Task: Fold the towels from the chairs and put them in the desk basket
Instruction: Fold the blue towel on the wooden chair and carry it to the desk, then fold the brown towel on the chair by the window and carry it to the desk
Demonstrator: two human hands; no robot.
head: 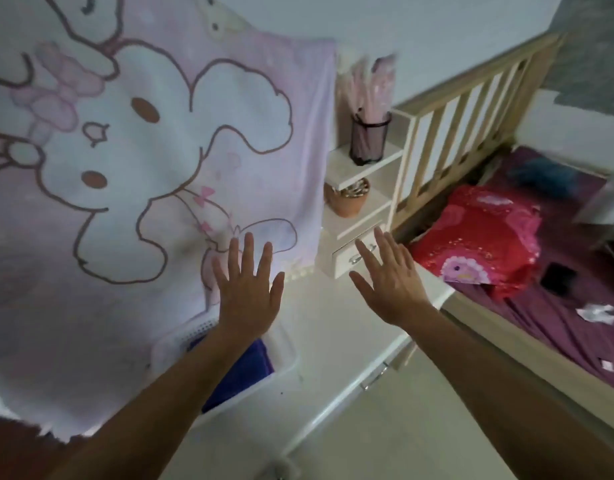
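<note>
Held the fingers (247,251) of the left hand (248,292) straight and spread, gripping nothing; held those of the right hand (392,289) the same way. Had the left fingertips over the near right corner of the pink bunny towel (125,150); could not tell whether touching. Saw that towel unfolded, stretching away leftward and beyond those fingers, well apart from the right ones. Found the white basket (288,365) back along the left forearm on the worktop (333,323), partly under the towel, a folded purple towel (250,368) inside. Judged the left hand nearer; reckoned the next grasp belonged at that corner.
</note>
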